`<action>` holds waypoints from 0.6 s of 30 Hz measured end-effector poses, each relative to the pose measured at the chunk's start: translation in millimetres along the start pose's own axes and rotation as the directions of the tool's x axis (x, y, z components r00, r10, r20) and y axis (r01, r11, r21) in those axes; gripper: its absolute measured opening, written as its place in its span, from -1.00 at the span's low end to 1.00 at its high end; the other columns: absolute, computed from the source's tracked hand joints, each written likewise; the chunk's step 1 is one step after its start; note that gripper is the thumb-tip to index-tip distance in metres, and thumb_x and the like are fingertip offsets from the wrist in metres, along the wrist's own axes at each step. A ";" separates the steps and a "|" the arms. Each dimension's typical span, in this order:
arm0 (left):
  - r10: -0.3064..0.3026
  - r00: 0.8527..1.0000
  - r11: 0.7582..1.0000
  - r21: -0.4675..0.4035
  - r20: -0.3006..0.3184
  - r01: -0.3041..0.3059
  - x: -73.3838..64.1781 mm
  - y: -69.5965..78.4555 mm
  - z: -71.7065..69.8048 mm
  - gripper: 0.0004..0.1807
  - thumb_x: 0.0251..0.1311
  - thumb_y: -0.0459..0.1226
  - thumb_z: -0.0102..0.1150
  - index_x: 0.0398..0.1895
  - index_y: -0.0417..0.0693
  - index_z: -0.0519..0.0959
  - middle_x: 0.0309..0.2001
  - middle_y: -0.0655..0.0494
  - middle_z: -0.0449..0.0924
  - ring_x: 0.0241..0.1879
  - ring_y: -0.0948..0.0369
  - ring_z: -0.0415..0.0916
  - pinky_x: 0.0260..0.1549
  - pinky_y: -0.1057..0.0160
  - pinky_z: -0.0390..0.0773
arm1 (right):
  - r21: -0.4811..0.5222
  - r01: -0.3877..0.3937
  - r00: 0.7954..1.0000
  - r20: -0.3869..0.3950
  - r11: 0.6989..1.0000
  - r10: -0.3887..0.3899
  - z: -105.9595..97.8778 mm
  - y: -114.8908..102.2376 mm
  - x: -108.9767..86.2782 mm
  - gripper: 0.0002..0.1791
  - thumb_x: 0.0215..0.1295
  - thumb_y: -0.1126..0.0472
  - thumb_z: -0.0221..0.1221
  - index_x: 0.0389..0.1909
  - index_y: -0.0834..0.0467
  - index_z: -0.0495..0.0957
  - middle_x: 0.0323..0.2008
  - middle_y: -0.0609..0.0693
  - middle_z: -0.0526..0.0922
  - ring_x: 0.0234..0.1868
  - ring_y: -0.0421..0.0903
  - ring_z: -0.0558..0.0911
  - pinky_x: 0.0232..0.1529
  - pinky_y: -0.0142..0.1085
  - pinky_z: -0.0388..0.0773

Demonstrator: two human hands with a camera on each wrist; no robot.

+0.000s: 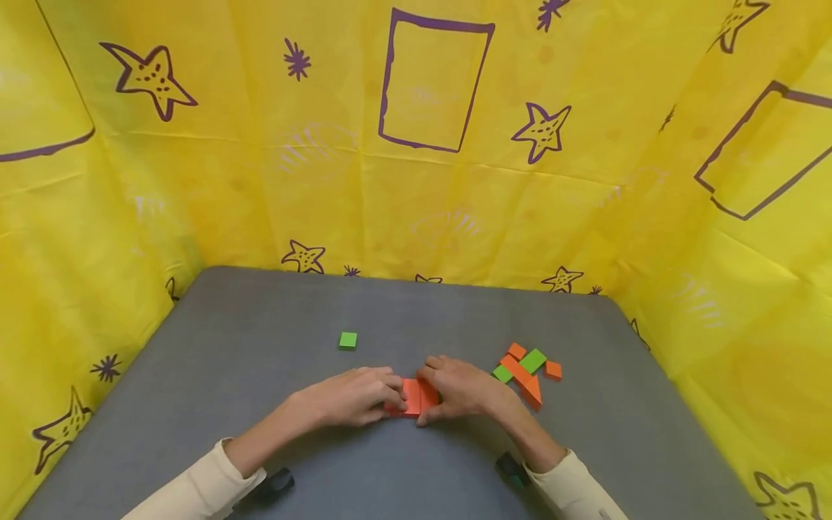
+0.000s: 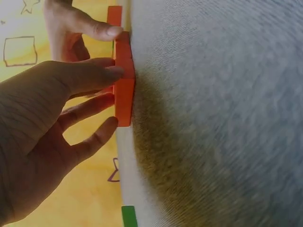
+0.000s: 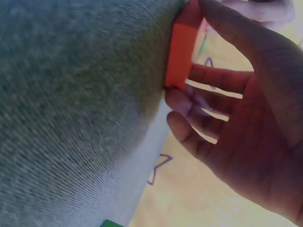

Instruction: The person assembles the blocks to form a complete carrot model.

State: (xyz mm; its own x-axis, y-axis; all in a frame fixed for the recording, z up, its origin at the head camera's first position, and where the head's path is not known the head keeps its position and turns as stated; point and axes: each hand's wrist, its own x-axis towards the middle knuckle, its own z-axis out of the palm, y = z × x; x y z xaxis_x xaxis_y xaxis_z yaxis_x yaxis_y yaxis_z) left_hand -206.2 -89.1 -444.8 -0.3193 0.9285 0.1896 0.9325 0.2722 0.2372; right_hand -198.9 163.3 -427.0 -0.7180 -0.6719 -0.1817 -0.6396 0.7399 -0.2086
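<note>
Both hands on orange blocks at table centre-front. Left hand fingers curled against left side of blocks, thumb and fingertips pinching them. Right hand gripping right side, thumb near, fingers over far edge. Blocks flat on grey table, two pieces side by side, touching. Beyond left hand, apart: single green cube. Just right of right hand: loose pile of orange and green blocks, some overlapping. Cream sleeves at lower edge. Yellow star-print cloth around table.
</note>
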 end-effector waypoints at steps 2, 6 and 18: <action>0.007 1.000 1.000 0.023 0.020 -0.008 -1.4 -0.2 -2.8 -0.71 0.33 -0.34 0.33 0.07 0.10 0.76 -0.01 0.27 0.71 -0.02 0.29 0.56 -0.02 0.35 0.61 | 0.046 -0.005 1.000 0.020 0.999 0.004 -4.8 4.3 -1.7 -0.22 0.19 -0.31 0.42 0.28 0.10 0.56 -0.11 -0.11 0.55 -0.21 -0.25 0.43 -0.19 -0.42 0.45; 0.035 0.998 0.996 0.076 0.045 -0.038 -4.0 -1.2 -4.8 -0.68 0.41 -0.25 0.28 0.18 0.17 0.70 0.16 0.26 0.66 0.18 0.26 0.56 0.06 0.25 0.61 | 0.117 -0.028 0.999 -0.013 0.993 0.030 -23.3 17.3 -12.9 -0.24 0.37 -0.21 0.32 0.45 0.11 0.44 0.08 0.02 0.58 -0.09 -0.13 0.57 -0.06 -0.26 0.59; -0.006 0.999 1.000 -0.027 0.047 0.007 -5.8 -1.2 3.3 -0.76 0.43 -0.28 0.26 0.09 0.07 0.75 0.04 0.27 0.69 0.07 0.32 0.55 0.17 0.35 0.60 | 0.186 -0.197 0.944 -0.228 0.963 0.237 -86.6 89.4 -67.7 -0.54 0.56 0.18 0.16 0.37 0.27 0.48 0.20 0.25 0.58 0.12 0.22 0.65 0.13 0.10 0.65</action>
State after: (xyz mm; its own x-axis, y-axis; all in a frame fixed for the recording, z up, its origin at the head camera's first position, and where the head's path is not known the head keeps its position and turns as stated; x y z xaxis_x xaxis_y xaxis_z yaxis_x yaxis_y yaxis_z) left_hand -204.9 -94.0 -449.3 -0.3164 0.9377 0.1433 0.9254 0.2719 0.2641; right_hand -231.2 277.8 -350.1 -0.8923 -0.4514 -0.0020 -0.4232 0.8382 -0.3439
